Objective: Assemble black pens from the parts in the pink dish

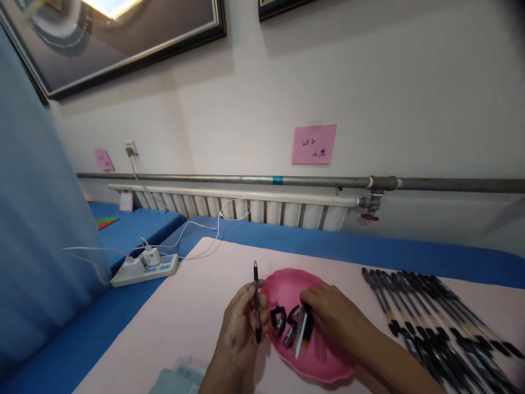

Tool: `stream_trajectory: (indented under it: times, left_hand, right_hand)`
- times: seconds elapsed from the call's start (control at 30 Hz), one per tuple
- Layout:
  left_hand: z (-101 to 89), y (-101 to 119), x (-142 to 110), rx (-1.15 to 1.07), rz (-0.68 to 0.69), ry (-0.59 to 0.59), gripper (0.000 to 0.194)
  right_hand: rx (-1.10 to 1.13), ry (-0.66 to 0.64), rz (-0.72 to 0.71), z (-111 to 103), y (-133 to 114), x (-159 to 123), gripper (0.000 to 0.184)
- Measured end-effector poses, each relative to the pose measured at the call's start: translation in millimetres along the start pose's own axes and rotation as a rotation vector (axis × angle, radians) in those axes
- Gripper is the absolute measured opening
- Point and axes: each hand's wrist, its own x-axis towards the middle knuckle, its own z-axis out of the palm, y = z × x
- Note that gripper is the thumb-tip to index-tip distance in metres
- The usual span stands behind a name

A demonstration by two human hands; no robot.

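My left hand [238, 323] pinches a black-and-clear ballpoint pen [256, 301], held almost upright with its silver tip pointing up, beside a pink scalloped plate [285, 287]. Over the plate, my right hand [334, 312] has its fingers closed near the top of some pen parts; what lies between the fingertips is hidden. In the plate are several small black caps [280, 323], clear and white tubes [301, 334] and a black piece with an orange end [307, 328].
Rows of black pens [410, 301] lie on the pink sheet [164, 317] at right. A light blue cloth-like item [178, 380] is at the front. On the left, a power strip [145, 271] with white cables sits on the blue surface [61, 339]. A radiator [254, 210] stands behind.
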Motion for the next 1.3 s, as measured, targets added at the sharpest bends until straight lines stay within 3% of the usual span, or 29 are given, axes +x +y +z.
stream_trajectory:
  times: [0.07, 0.2, 0.27, 0.37, 0.63, 0.97, 1.17, 1.3]
  left_hand:
    - [0.8, 0, -2, 0.051, 0.002, -0.062, 0.017]
    - [5.3, -11, -10, 0.259, -0.064, -0.264, 0.023]
    - [9.0, -22, -16, 0.366, -0.096, -0.314, 0.026]
    - [17.3, -42, -28, 0.449, -0.136, -0.344, 0.030]
    - [44.7, -80, -69, 0.530, -0.210, -0.423, 0.037]
    - [52.8, -110, -98, 0.651, -0.219, -0.502, 0.038]
    - [57.2, -121, -107, 0.656, -0.226, -0.526, 0.041]
    - [52.5, -132, -107, 0.660, -0.203, -0.485, 0.044]
  right_hand:
    - [0.226, 0.155, 0.048, -14, -5, 0, 0.019]
    - [0.915, 0.466, 0.293, -42, -17, -10, 0.028]
    - [1.195, 0.556, 0.371, -51, -20, -22, 0.035]
    - [1.405, 0.574, 0.428, -57, -20, -47, 0.038]
    - [1.481, 0.635, 0.467, -62, -23, -114, 0.036]
    - [1.633, 0.790, 0.519, -51, -21, -168, 0.035]
    - [1.577, 0.682, 0.526, -53, -27, -184, 0.034]
    - [1.424, 0.532, 0.523, -48, -33, -194, 0.024]
